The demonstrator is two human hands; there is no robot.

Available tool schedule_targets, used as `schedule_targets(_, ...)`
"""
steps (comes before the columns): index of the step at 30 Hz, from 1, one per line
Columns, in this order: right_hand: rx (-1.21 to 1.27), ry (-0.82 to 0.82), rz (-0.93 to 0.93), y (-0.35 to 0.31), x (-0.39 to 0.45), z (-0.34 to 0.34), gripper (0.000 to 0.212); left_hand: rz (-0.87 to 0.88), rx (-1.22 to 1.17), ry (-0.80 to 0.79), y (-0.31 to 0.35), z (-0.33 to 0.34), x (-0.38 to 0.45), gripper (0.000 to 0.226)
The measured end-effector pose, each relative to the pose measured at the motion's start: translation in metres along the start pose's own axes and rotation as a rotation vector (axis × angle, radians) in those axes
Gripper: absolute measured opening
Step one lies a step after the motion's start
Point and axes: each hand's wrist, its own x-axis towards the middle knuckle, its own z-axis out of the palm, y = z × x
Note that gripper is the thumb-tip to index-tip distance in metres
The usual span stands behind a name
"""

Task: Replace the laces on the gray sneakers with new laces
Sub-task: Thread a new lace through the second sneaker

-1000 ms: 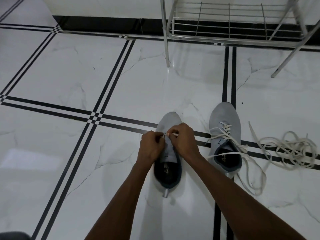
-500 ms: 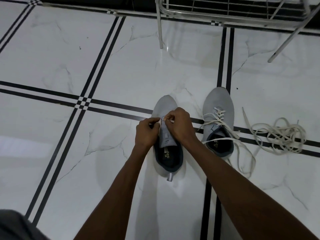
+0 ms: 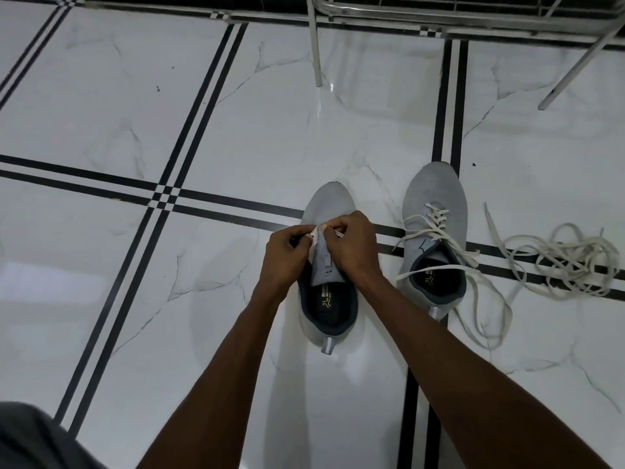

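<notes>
My left hand [image 3: 286, 254] and right hand [image 3: 351, 247] meet over the near sneaker [image 3: 328, 265], pinching a white lace end [image 3: 314, 232] at its front eyelets. Left of the grip the marble floor [image 3: 142, 106] lies bare, so I see free passage there. Ahead of the grip, past the toe, the floor stays open up to the metal rack leg [image 3: 315, 45]. Right of the grip is crowded: the second sneaker [image 3: 434, 238] stands near, its loose laces [image 3: 436, 228] spilling toward me and outward, and farther right a tangled lace pile [image 3: 564, 262] lies on the tiles. Another slanted rack leg [image 3: 575, 62] stands far right ahead. Behind the grip, my forearms fill the space.
</notes>
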Motion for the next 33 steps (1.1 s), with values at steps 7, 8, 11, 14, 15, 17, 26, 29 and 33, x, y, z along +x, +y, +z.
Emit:
schedule_targets(7,-0.217,-0.027,-0.109,0.001,0.001,-0.002,0.016,0.053,-0.011,-0.066,-0.003,-0.005,0.002,0.025)
schedule_targets(8,-0.292,-0.051,-0.158,0.001,0.002,-0.003,0.018,0.061,0.009,-0.069,-0.005,-0.005,0.003,0.025)
schedule_targets(11,-0.354,-0.082,-0.198,-0.003,0.004,-0.006,0.017,0.084,0.061,-0.078,-0.006,-0.006,0.005,0.025)
schedule_targets(14,-0.249,-0.027,-0.129,-0.003,0.002,-0.005,0.015,0.11,0.104,-0.085,-0.004,-0.007,0.005,0.025)
schedule_targets(15,-0.194,-0.019,-0.114,-0.001,0.0,-0.004,0.015,0.108,0.106,-0.078,-0.003,-0.007,0.004,0.024)
schedule_targets(17,-0.069,-0.027,-0.082,0.001,-0.002,-0.004,0.014,0.093,0.094,-0.063,-0.003,-0.005,0.004,0.024)
schedule_targets(26,0.096,-0.164,-0.006,0.001,0.005,-0.009,0.018,0.069,0.14,0.118,-0.006,0.003,0.014,0.013)
schedule_targets(29,0.092,-0.143,-0.046,-0.001,0.003,-0.011,0.015,0.052,0.142,0.126,-0.006,0.005,0.018,0.014)
schedule_targets(33,-0.127,-0.085,-0.145,0.003,-0.001,-0.006,0.029,0.065,0.118,0.125,-0.008,0.008,0.017,0.009)
